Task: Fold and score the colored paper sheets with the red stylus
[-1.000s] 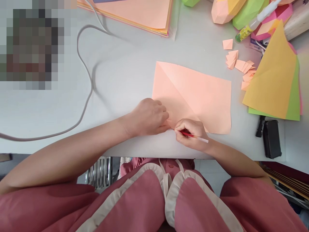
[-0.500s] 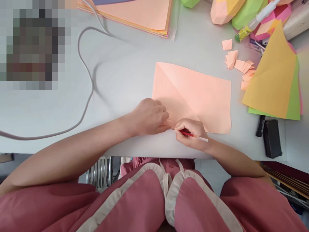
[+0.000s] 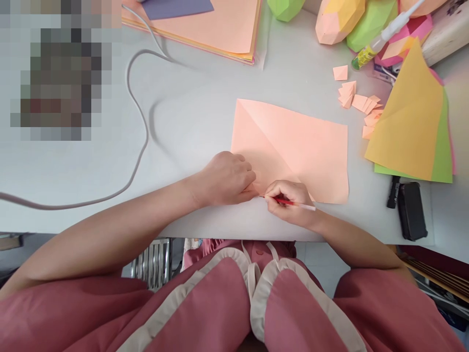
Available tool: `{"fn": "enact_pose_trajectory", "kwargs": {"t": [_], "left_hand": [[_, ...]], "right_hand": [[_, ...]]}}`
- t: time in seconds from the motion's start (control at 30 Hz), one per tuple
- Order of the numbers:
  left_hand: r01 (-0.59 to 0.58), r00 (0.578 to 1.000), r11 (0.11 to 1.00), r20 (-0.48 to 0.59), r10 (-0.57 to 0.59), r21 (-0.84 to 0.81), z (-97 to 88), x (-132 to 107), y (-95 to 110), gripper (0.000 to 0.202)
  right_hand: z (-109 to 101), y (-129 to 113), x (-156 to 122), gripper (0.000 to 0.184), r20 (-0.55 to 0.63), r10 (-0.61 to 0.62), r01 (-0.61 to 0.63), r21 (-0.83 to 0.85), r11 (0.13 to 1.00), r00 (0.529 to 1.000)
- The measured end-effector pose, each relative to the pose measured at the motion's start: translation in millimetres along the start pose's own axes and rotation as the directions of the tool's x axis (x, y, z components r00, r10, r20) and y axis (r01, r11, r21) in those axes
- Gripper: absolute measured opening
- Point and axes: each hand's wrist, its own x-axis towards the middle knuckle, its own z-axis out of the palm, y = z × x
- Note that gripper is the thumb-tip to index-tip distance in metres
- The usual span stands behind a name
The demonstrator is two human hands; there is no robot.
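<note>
A peach sheet of paper [image 3: 293,139] with a diagonal crease lies on the table in front of me. My left hand [image 3: 229,180], fingers curled together, presses on its lower left corner. Whether a smaller piece sits under those fingertips is hard to make out. Close beside them, my right hand [image 3: 287,199] grips a slim red and white pen [image 3: 286,201], its tip at the paper's lower edge near my left fingertips. The mark under the tip is too small to see.
Small folded peach pieces [image 3: 347,94] lie at the upper right, by yellow and green sheets [image 3: 406,122]. Faceted paper shapes [image 3: 339,19] and a glue pen [image 3: 366,54] are behind. A paper stack [image 3: 220,29], a cable [image 3: 137,100] and a black case [image 3: 412,210] surround the work.
The view has shifted slightly, so the things at the back appear a little lower. Both hands keep nearly the same place, with the pen still at the paper's lower edge.
</note>
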Motion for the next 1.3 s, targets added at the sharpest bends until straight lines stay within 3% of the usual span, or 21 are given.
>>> {"fn": "enact_pose_trajectory", "kwargs": {"t": [0.1, 0.2, 0.3, 0.37, 0.47, 0.53, 0.6, 0.8, 1.0, 1.17, 1.3], "left_hand": [[0.009, 1.0, 1.0, 0.027, -0.009, -0.026, -2.9, 0, -1, 0.039], [0.011, 0.998, 0.996, 0.062, -0.005, -0.088, -6.7, -1, -4, 0.038], [-0.002, 0.997, 0.979, 0.074, 0.017, -0.202, -8.8, -2, -11, 0.036], [-0.019, 0.996, 0.961, 0.074, 0.041, -0.275, -9.3, -3, -17, 0.034], [-0.041, 0.997, 0.952, 0.055, 0.061, -0.303, -10.5, -3, -24, 0.031], [-0.033, 0.999, 0.973, 0.018, 0.039, -0.23, -11.8, -3, -27, 0.024], [-0.004, 1.0, 0.991, -0.018, 0.001, -0.133, -12.6, -3, -27, 0.018], [0.206, 0.978, 0.955, 0.078, -0.194, -0.212, -8.5, -4, -25, 0.035], [0.224, 0.974, 0.95, 0.07, -0.213, -0.218, -3.0, -5, -23, 0.026], [0.218, 0.976, 0.938, 0.059, -0.21, -0.268, -2.3, -4, -19, 0.031], [0.198, 0.98, 0.918, 0.046, -0.194, -0.343, -5.8, -2, -11, 0.018]], "right_hand": [[-4, 4, 5, 0.016, -0.04, 0.148, -0.133, 0.263, 0.956, 0.988], [-14, 10, 10, 0.019, -0.117, 0.17, -0.111, 0.397, 0.911, 0.978], [-27, 15, 12, 0.014, -0.29, 0.017, 0.047, 0.213, 0.976, 0.957], [-35, 19, 12, 0.013, -0.315, -0.124, 0.126, -0.014, 0.992, 0.941], [-42, 29, 16, 0.019, -0.144, -0.266, 0.216, -0.293, 0.931, 0.953], [-42, 36, 20, 0.022, 0.012, -0.29, 0.27, -0.407, 0.872, 0.957], [-40, 42, 24, 0.024, 0.073, -0.281, 0.28, -0.478, 0.833, 0.957], [-36, 47, 24, 0.028, 0.047, -0.332, 0.305, -0.533, 0.789, 0.942], [-33, 48, 24, 0.028, 0.029, -0.355, 0.316, -0.528, 0.788, 0.935], [-32, 44, 23, 0.023, 0.028, -0.34, 0.298, -0.552, 0.779, 0.94], [-32, 43, 21, 0.019, 0.004, -0.349, 0.296, -0.541, 0.788, 0.937]]}}
